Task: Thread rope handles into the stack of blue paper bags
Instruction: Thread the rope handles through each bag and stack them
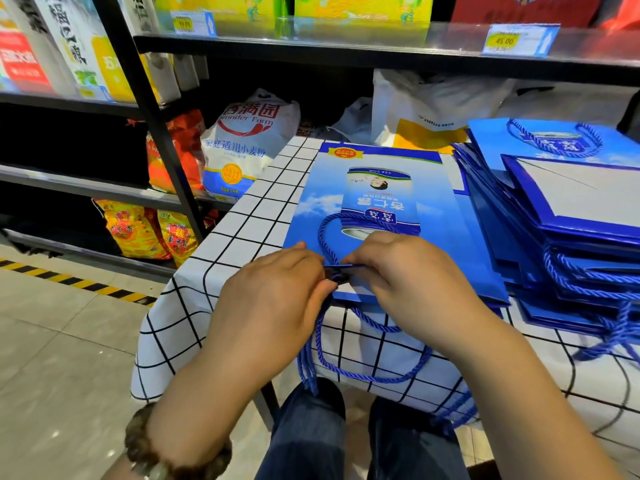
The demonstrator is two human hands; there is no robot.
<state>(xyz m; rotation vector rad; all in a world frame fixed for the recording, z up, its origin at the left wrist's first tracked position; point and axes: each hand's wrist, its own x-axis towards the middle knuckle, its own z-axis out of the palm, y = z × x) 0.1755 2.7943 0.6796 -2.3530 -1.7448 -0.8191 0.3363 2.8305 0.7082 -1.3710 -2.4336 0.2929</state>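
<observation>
the blue paper bag (374, 188) lies flat on the checked tablecloth (242, 237), stretching away from both hands, with its open edge nearest them and its printed face up. the left hand (277, 289) and the right hand (401, 271) meet knuckle to knuckle over that near edge. the left hand's fingers are curled, and its thumb presses down on the rope handle (363, 372) where the cord leaves the bag. from under that thumb the cord drops past the table edge and hangs in a long loop below both wrists. the right hand is curled tight too, its fingertips pinching a thin blue lip of the bag just beside the left thumb. another rope loop (332, 230) already lies on the bag's face, just beyond the fingertips.

past the right hand, to its outer side, is the stack of bags (571, 220), fanned and overlapping, with cords trailing off the table edge. beyond the left hand a flour sack (242, 143) leans on a dark shelf (166, 199). a beaded bracelet (166, 452) circles the left wrist.

the spot where the two hands meet is dark and covered by the fingers, so the hole in the bag and the rope's tip cannot be made out. whether the right fingertips also hold cord cannot be told. the stack runs out of the picture on the right hand's side, and its lower bags are buried under the upper ones.
</observation>
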